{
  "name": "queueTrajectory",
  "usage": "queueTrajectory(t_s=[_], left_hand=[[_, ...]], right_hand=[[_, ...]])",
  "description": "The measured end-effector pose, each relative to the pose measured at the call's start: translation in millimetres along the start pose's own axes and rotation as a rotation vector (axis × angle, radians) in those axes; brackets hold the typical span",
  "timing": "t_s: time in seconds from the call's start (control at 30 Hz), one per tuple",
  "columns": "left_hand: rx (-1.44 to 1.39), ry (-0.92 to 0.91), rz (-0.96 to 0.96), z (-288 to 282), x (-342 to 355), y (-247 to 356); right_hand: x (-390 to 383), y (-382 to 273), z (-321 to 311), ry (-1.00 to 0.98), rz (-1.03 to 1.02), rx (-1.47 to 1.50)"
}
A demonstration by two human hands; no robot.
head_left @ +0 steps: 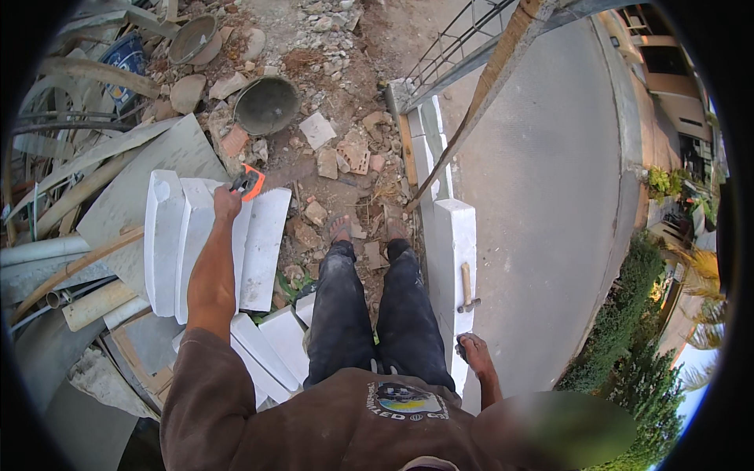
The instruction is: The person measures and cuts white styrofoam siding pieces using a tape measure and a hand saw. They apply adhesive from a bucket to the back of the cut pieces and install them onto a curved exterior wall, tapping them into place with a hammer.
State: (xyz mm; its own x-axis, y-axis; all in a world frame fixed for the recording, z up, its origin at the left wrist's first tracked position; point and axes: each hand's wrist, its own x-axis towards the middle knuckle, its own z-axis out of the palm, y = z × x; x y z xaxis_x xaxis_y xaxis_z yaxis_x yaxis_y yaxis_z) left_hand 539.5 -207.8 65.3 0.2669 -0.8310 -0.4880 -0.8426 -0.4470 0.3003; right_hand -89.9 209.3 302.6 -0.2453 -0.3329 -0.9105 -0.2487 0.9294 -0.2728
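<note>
- Fingers of the left hand (227,204), at about half past ten from where the person stood, were curled closed round the grip of an orange-and-black saw (257,187). That grip sat at the far ends of some white blocks (163,243); I could not make out the blade well enough to say how it lay.
- Near three o'clock, the right hand (476,353) was bent round a small dark object (461,349), its fingers looking nearly closed; I couldn't tell what the object was. It was held right by a low white wall (454,235), whose edge perhaps steadied that hand.
- Between one and two o'clock a hammer (466,284) lay flat on the wall, seemingly parked there because the top was level and close to the right hand.
- Toward ten o'clock the blocks were ranged side by side, in front of a broad grey board (129,184), probably to keep them together within the left arm's reach.
- Chalky, flat-faced and crisp-edged, the blocks matched the wall's matte white. Pale wood made the hammer's handle, dull metal its head.
- At eleven o'clock a round, dusty, dark basin (267,106) sat among crumbly rubble (318,39).
- Around one o'clock a rough wooden pole (514,43) slanted, with smooth grey paving (542,157) beyond.
</note>
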Motion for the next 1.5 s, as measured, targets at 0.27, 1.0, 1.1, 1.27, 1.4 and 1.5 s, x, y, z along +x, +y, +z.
queueTrajectory(t_s=[0.27, 1.0, 1.1, 1.27, 1.4, 1.5], left_hand=[[-0.446, -0.425, 0.228, 75, -174, 167], [-1.114, -0.658, 0.048, 175, -225, 400], [-0.986, -0.564, 0.11, 177, -194, 434], [-0.794, -0.472, 0.262, 197, -190, 421], [-0.781, -0.639, 0.075, 216, -224, 348], [-0.696, -0.676, -0.047, 235, -256, 278]], right_hand=[[122, -93, 14, -0.104, -0.379, -0.033], [159, -11, -89, -0.054, -0.452, 0.127], [184, 46, -104, 0.005, -0.413, 0.11], [250, 70, -124, 0.139, -0.356, 0.31], [376, 46, -131, 0.262, -0.305, 0.267], [486, 4, -110, 0.377, -0.341, 0.194]])
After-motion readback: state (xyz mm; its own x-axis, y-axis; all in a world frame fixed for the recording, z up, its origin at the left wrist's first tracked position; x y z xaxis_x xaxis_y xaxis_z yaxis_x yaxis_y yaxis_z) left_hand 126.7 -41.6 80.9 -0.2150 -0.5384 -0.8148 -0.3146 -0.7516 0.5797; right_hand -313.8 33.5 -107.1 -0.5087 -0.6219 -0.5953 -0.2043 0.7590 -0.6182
